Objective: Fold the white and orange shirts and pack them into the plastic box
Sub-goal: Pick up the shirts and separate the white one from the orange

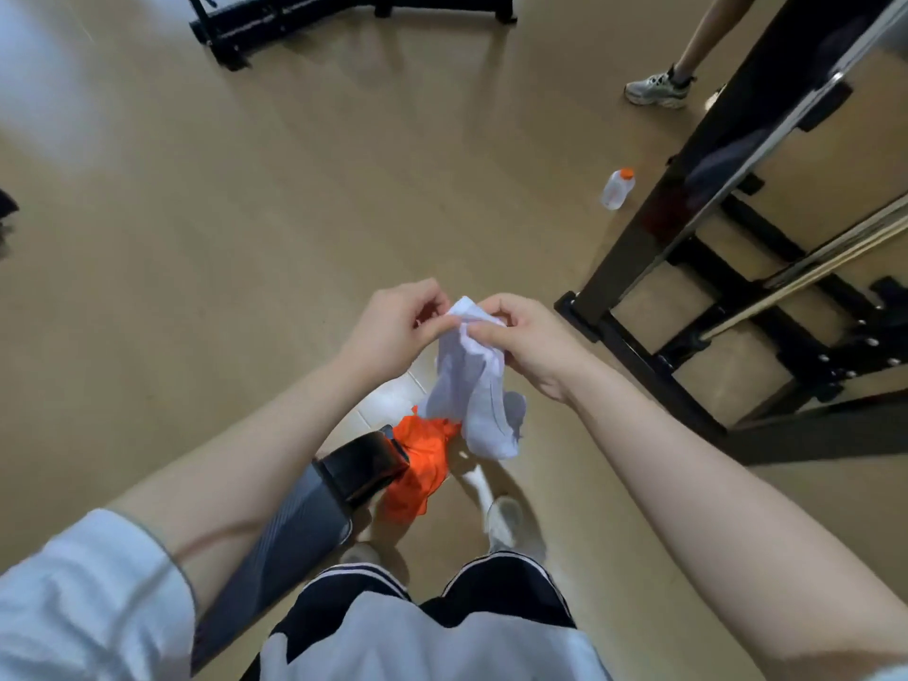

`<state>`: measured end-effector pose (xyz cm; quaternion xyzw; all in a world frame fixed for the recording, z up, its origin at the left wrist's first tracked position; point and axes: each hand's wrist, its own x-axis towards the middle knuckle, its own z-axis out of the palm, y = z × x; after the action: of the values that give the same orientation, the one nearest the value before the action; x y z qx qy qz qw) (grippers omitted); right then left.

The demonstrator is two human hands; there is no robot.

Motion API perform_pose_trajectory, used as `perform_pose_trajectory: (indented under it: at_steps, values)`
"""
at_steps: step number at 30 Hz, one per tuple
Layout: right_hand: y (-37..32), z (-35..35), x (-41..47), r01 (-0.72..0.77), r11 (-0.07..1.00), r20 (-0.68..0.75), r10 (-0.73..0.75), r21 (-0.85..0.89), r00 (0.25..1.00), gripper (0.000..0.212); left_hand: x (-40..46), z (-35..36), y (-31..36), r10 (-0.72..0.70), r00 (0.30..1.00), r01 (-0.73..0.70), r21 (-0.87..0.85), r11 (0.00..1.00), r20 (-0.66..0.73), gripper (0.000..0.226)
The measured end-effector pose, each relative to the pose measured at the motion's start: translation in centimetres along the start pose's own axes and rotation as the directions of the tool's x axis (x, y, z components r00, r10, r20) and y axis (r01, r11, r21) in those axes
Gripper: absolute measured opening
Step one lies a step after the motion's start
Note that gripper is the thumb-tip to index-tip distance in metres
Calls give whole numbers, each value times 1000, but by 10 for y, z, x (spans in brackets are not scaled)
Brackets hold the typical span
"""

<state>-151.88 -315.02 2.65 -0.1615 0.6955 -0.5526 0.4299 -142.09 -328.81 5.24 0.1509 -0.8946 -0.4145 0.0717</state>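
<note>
The person stood and held the white shirt (471, 380) in the air in front of the body. Both hands pinched its top edge: the left hand (393, 331) had its fingers curled on the cloth from one side, and the right hand (521, 341) gripped the bunched cloth just beside it. The rest of the shirt hung down in soft, crumpled folds.

The orange shirt (417, 469) hung lower, partly behind a dark strap or device (363, 464) near the left forearm. I could not tell what held it. The plastic box was not visible in this view.

I think several things could go wrong from here. The hands were very close together, so when the shirt is opened it may stay twisted, and the fold would come out uneven. There was no counter under the hands, only the smooth beige floor (245, 213), so folding in the air could let the thin, limp cloth slip or drag on the floor. The orange shirt looked loosely hung and might drop.

The white cloth looked light and matte. The orange one seemed a little shiny. A small clear bottle with an orange cap (618, 189) lay on the floor, near a black metal frame (688, 238).
</note>
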Motion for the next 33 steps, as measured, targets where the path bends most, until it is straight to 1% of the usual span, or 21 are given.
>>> perform_pose_trajectory:
  at_steps: [1, 3, 4, 6, 8, 10, 12, 13, 14, 16, 17, 18, 20, 22, 23, 24, 25, 27, 28, 31, 33]
  values:
    - [6, 6, -4, 6, 995, -4, -6, 95, 1000, 8, -5, -5, -3, -19, 1000, 18, -76, 997, -8, 10]
    - [19, 21, -10, 17, 978, -4, -17, 210, 1000, 13, -14, -10, -7, -93, 996, 91, -322, 942, 10, 17]
    - [26, 30, -12, 24, 974, -3, -24, 227, 1000, 18, -18, -11, -10, -122, 992, 116, -435, 893, 15, 20]
    - [41, 47, -18, 44, 980, -12, -43, 194, 999, 29, -26, -14, -16, -169, 985, 128, -584, 801, -16, 19]
    - [58, 63, -24, 40, 993, -22, -38, 107, 999, 34, -31, -20, -22, -194, 979, 110, -644, 757, -61, 17]
    - [77, 75, -31, 4, 1000, -62, -5, -23, 998, 28, -35, -29, -28, -207, 973, 92, -655, 750, -101, 18]
    - [93, 80, -34, -40, 975, -134, 10, -217, 991, 16, -39, -38, -36, -220, 967, 78, -670, 738, -131, 18]
    - [99, 80, -33, -74, 939, -139, 28, -337, 990, 22, -39, -43, -40, -239, 958, 75, -668, 740, -157, 21]
    - [104, 78, -34, -124, 879, -128, 73, -460, 989, 32, -39, -47, -45, -265, 945, 79, -652, 754, -192, 24]
    - [113, 72, -36, -233, 688, -155, 174, -688, 972, 42, -38, -54, -55, -336, 913, 143, -587, 797, -233, 30]
    - [117, 68, -39, -275, 586, -188, 205, -762, 960, 40, -38, -56, -60, -369, 904, 207, -532, 821, -218, 29]
    - [119, 64, -43, -301, 510, -220, 214, -806, 952, 35, -40, -57, -66, -390, 903, 277, -452, 848, -179, 25]
    - [121, 55, -49, -320, 458, -243, 219, -830, 945, 17, -45, -56, -77, -399, 914, 374, -221, 901, -76, 27]
    - [121, 45, -53, -335, 475, -258, 220, -814, 941, 26, -49, -51, -86, -346, 938, 346, 58, 936, -3, 35]
    - [122, 39, -55, -344, 510, -270, 215, -788, 938, 26, -50, -47, -88, -304, 953, 295, 184, 937, 19, 35]
    - [120, 36, -59, -366, 541, -289, 224, -757, 931, 20, -49, -44, -90, -266, 963, 245, 277, 929, 39, 33]
    - [121, 32, -61, -385, 566, -308, 231, -729, 923, 20, -48, -40, -91, -242, 969, 209, 340, 917, 57, 31]
    - [125, 24, -66, -405, 597, -360, 202, -692, 911, 33, -45, -32, -92, -234, 969, 183, 393, 901, 84, 25]
    - [126, 22, -68, -412, 624, -392, 179, -664, 902, 31, -43, -27, -93, -237, 968, 189, 395, 899, 76, 23]
    - [123, 14, -72, -349, 767, -432, 104, -539, 896, 2, -35, -13, -88, -238, 971, 216, 355, 909, 18, 25]
    - [123, 3, -71, -364, 788, -446, 128, -496, 886, 20, -26, -5, -83, -231, 973, 226, 322, 920, -24, 25]
